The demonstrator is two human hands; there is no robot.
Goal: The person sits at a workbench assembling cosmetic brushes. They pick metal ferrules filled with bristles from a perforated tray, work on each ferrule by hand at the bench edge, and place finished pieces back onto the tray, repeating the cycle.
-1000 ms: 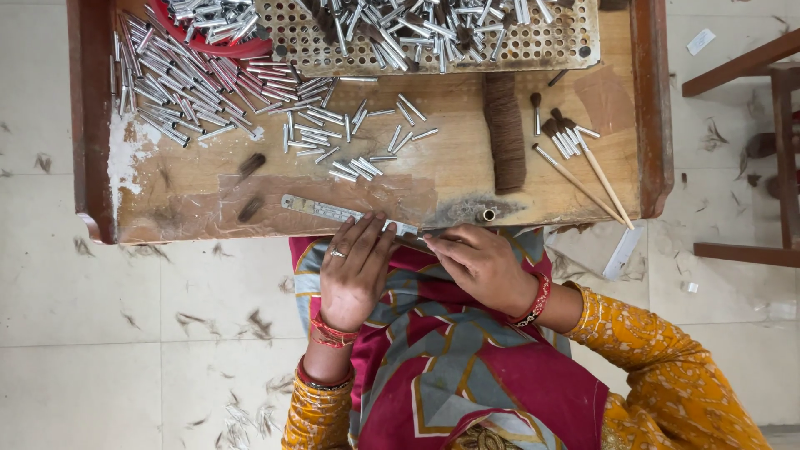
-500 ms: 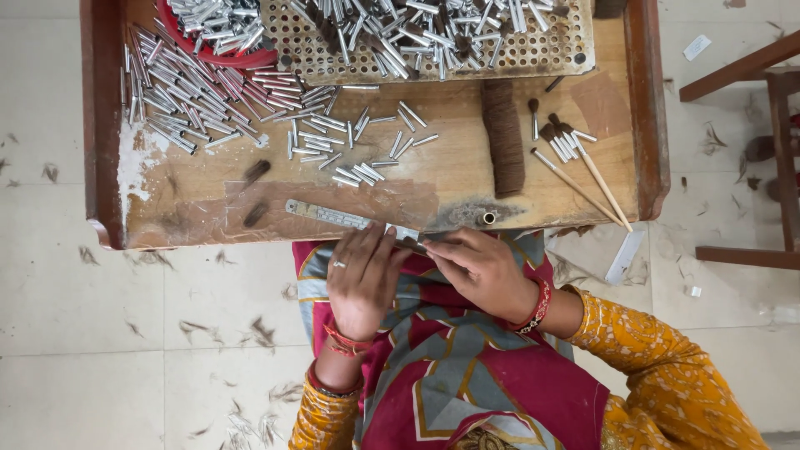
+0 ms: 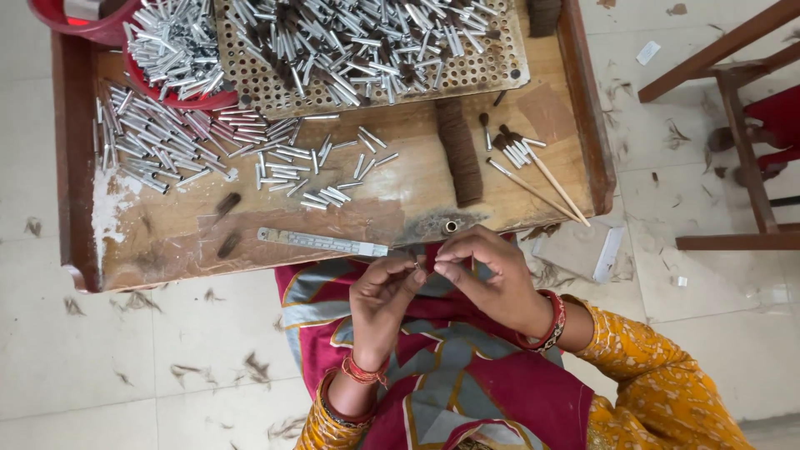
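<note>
Hands have drawn closer over the lap: left hand [image 3: 382, 293] and right hand [image 3: 483, 271] now pinch one small silver metal tube [image 3: 418, 265] fingertip to fingertip, below the low wooden worktable [image 3: 400, 200]; assembly continues.

A low wooden table [image 3: 167, 242] with raised side rims stands on a pale tiled floor [image 3: 100, 358] strewn with dark fibre scraps. On it lie loose silver metal tubes [image 3: 175, 146], a perforated board [image 3: 367, 50] heaped with more tubes, and a red bowl [image 3: 179, 92]. There are also a metal ruler [image 3: 321, 242], a dark fibre roll [image 3: 460, 152] and thin sticks [image 3: 550, 187].
</note>
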